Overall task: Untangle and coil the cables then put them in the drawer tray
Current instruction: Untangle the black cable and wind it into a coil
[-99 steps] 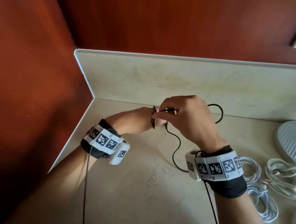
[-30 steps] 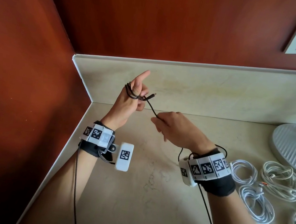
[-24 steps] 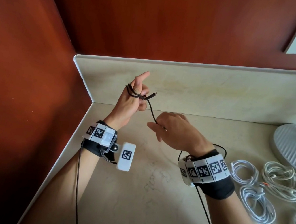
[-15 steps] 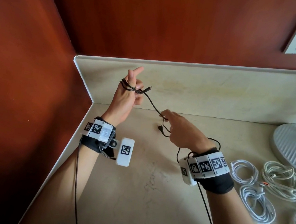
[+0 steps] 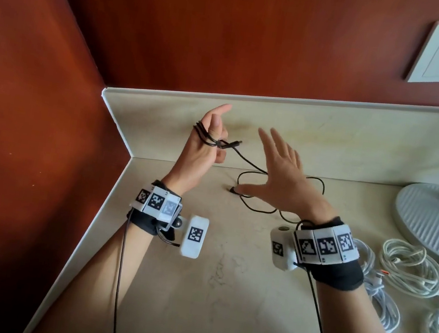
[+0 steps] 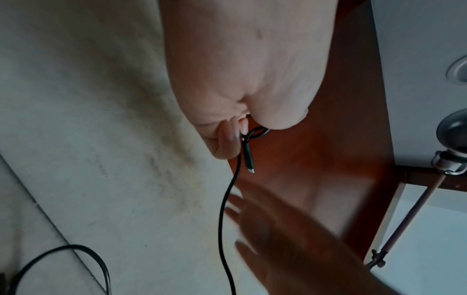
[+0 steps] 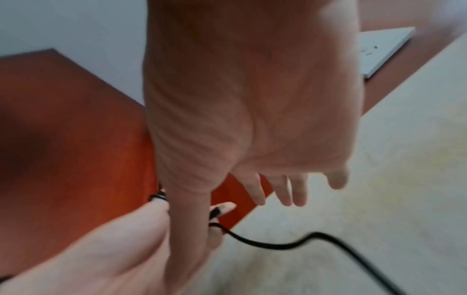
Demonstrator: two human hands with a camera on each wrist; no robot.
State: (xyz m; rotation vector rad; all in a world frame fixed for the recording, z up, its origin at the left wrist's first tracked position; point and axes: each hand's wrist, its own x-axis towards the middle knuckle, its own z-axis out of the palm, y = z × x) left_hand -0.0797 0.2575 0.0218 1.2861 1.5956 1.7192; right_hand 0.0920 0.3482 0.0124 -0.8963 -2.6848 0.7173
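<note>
Up near the counter's (image 5: 222, 295) back left corner, the left hand (image 5: 203, 149) is raised with the black cable (image 5: 255, 168) looped several times round its fingers and pinched there, one plug sticking out sideways to the right. From there its loose length runs down and right in loops on the counter, passing under the right hand (image 5: 282, 175), which hovers with fingers spread and straight, holding nothing. White coiled cables (image 5: 408, 268) lie by the right edge.
</note>
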